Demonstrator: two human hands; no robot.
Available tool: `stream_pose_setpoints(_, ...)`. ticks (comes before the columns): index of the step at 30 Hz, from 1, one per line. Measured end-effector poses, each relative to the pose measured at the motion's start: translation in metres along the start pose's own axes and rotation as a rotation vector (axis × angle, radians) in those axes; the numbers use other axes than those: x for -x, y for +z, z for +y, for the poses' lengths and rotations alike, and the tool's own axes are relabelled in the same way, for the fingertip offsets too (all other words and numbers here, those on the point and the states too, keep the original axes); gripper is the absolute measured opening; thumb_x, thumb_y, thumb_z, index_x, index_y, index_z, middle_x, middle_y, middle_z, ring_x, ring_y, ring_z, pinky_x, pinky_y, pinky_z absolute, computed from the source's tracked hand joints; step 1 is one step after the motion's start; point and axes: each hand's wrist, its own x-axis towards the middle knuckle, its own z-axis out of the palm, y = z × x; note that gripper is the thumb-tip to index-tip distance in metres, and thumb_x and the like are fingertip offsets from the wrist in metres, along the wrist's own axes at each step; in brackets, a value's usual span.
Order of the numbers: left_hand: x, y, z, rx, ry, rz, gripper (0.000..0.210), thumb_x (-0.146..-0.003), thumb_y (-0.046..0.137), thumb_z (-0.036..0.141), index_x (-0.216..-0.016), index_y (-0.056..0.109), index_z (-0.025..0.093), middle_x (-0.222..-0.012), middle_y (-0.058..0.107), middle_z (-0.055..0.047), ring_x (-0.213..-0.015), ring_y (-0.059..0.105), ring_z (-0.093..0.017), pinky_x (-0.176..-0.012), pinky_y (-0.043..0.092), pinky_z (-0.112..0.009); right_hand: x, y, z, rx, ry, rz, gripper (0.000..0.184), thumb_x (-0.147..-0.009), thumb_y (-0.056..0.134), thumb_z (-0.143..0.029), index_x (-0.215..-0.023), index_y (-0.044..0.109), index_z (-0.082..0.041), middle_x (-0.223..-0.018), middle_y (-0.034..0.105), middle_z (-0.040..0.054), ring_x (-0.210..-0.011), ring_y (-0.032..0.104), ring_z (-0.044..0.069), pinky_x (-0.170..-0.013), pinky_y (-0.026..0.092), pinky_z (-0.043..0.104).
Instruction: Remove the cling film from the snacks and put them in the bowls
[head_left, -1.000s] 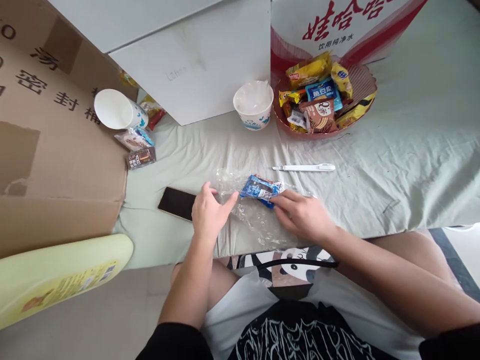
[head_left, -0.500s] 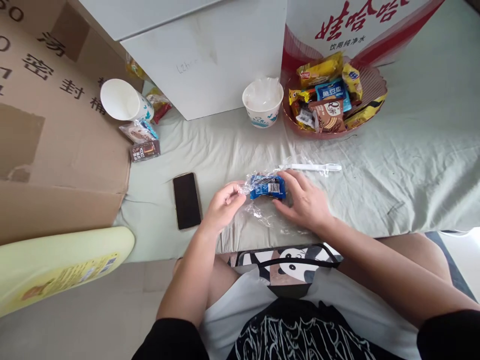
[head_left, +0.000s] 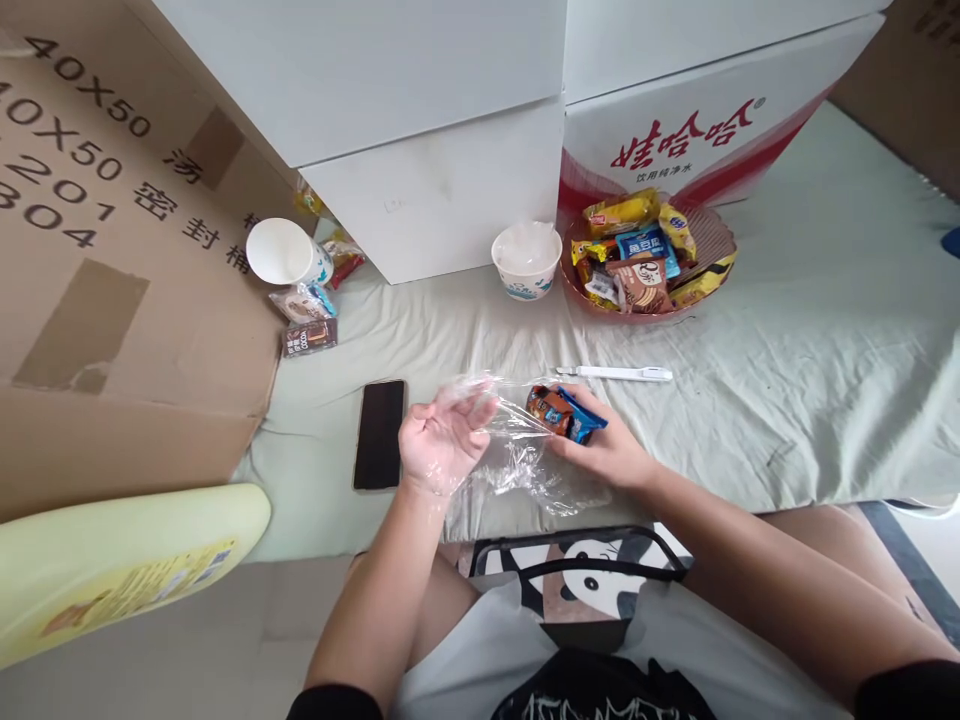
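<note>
My right hand (head_left: 606,447) grips small snack packets at their right side, a brown one (head_left: 550,411) and a blue one (head_left: 582,415) side by side. Clear plastic film (head_left: 517,465) stretches from these packets to my left hand (head_left: 450,440) and lies crumpled on the cloth below. My left hand is turned palm up, its fingers apart, with film over the fingertips and down to the wrist. Just behind the packets lies a white craft knife (head_left: 622,373) with a thin blade pointing left. A black phone (head_left: 379,435) rests left of my left hand.
Behind stand a paper bowl (head_left: 527,275) with a plastic liner and a pink basket (head_left: 724,235) of snacks, against white boxes (head_left: 442,190). At left are a tipped paper cup (head_left: 289,252), a cocoa snack packet (head_left: 310,337), a cardboard box (head_left: 165,330) and a yellow-green container (head_left: 135,560).
My right hand has taken hold of the packets and tilted them, so the brown one shows. My left hand has turned palm up and spread the film. The view has tipped upward.
</note>
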Motion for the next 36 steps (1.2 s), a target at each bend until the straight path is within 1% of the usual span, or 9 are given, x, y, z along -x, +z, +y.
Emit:
stream_pose_setpoints(4, -0.011, 0.005, 0.005, 0.176, 0.132, 0.292, 0.014, -0.074, 0.047, 0.016, -0.066, 0.057, 0.016, -0.062, 0.067, -0.004, -0.047, 0.063, -0.010, -0.035, 0.029, -0.015, -0.002, 0.000, 0.000, -0.343, 0.217, 0.101, 0.063, -0.073, 0.085, -0.054, -0.125, 0.064, -0.025, -0.115, 0.077, 0.0085, -0.103, 0.075, 0.030, -0.098, 0.060, 0.049)
stream_pose_setpoints(10, -0.019, 0.009, 0.003, 0.202, 0.245, 0.426, 0.011, -0.073, 0.047, 0.017, -0.063, 0.049, 0.019, -0.054, 0.053, 0.002, -0.037, 0.048, -0.008, -0.034, 0.029, -0.017, -0.010, -0.021, -0.008, -0.420, 0.184, 0.369, 0.047, -0.072, 0.083, -0.054, -0.107, 0.071, -0.025, -0.114, 0.077, 0.0069, -0.109, 0.073, 0.032, -0.106, 0.056, 0.053)
stream_pose_setpoints(14, -0.020, 0.007, 0.006, 0.197, 0.206, 0.399, 0.015, -0.071, 0.052, 0.017, -0.058, 0.044, 0.019, -0.051, 0.049, 0.004, -0.035, 0.044, -0.006, -0.033, 0.022, -0.015, -0.038, -0.065, -0.039, -0.032, 0.056, 0.597, 0.042, -0.077, 0.076, -0.047, -0.113, 0.067, -0.027, -0.110, 0.074, 0.0077, -0.108, 0.071, 0.032, -0.100, 0.058, 0.052)
stream_pose_setpoints(18, -0.013, 0.010, 0.014, 0.246, 0.188, 0.343, 0.019, -0.070, 0.053, 0.017, -0.057, 0.040, 0.019, -0.049, 0.047, 0.004, -0.035, 0.042, -0.005, -0.033, 0.022, -0.014, -0.070, -0.099, -0.101, 0.639, 0.229, 0.648, 0.091, -0.062, 0.089, -0.036, -0.143, 0.050, -0.023, -0.140, 0.062, 0.0192, -0.134, 0.056, 0.046, -0.113, 0.044, 0.066)
stream_pose_setpoints(20, -0.006, 0.009, 0.019, 0.290, 0.185, 0.313, 0.019, -0.071, 0.053, 0.017, -0.057, 0.041, 0.019, -0.048, 0.046, 0.004, -0.036, 0.042, -0.005, -0.033, 0.022, -0.014, -0.076, -0.095, -0.129, 0.860, 0.179, 0.624, 0.095, -0.069, 0.085, -0.036, -0.152, 0.041, -0.024, -0.156, 0.049, 0.0201, -0.145, 0.046, 0.044, -0.121, 0.037, 0.065)
stream_pose_setpoints(24, 0.012, -0.003, 0.033, 0.355, 0.187, 0.257, 0.019, -0.072, 0.053, 0.018, -0.056, 0.042, 0.018, -0.047, 0.046, 0.004, -0.035, 0.042, -0.005, -0.035, 0.022, -0.014, -0.084, -0.041, -0.138, 1.004, -0.115, 0.475, 0.066, -0.080, 0.070, -0.034, -0.142, 0.051, -0.025, -0.143, 0.058, 0.0173, -0.135, 0.057, 0.038, -0.115, 0.045, 0.061)
stream_pose_setpoints(28, 0.025, -0.020, 0.058, 0.428, 0.256, 0.215, 0.018, -0.071, 0.051, 0.017, -0.056, 0.042, 0.019, -0.051, 0.047, 0.003, -0.037, 0.041, -0.005, -0.035, 0.022, -0.016, -0.124, 0.055, -0.107, 0.953, -0.393, 0.116, 0.047, -0.084, 0.064, -0.034, -0.129, 0.062, -0.019, -0.125, 0.067, 0.0185, -0.112, 0.067, 0.036, -0.095, 0.058, 0.055)
stream_pose_setpoints(33, 0.031, -0.043, 0.094, 0.537, 0.320, 0.228, 0.013, -0.067, 0.051, 0.018, -0.057, 0.043, 0.019, -0.051, 0.044, 0.003, -0.038, 0.040, -0.005, -0.035, 0.023, -0.017, -0.219, 0.190, -0.086, 1.053, -0.581, -0.293, 0.033, -0.091, 0.061, -0.026, -0.123, 0.068, -0.023, -0.139, 0.063, 0.0150, -0.123, 0.063, 0.035, -0.093, 0.061, 0.052)
stream_pose_setpoints(36, 0.028, -0.057, 0.109, 0.563, 0.293, 0.226, 0.017, -0.067, 0.052, 0.020, -0.056, 0.038, 0.020, -0.049, 0.040, 0.003, -0.038, 0.038, -0.005, -0.035, 0.022, -0.016, -0.296, 0.251, -0.081, 1.135, -0.631, -0.281, 0.022, -0.091, 0.066, -0.028, -0.107, 0.074, -0.016, -0.155, 0.052, 0.0157, -0.144, 0.047, 0.040, -0.109, 0.052, 0.057)
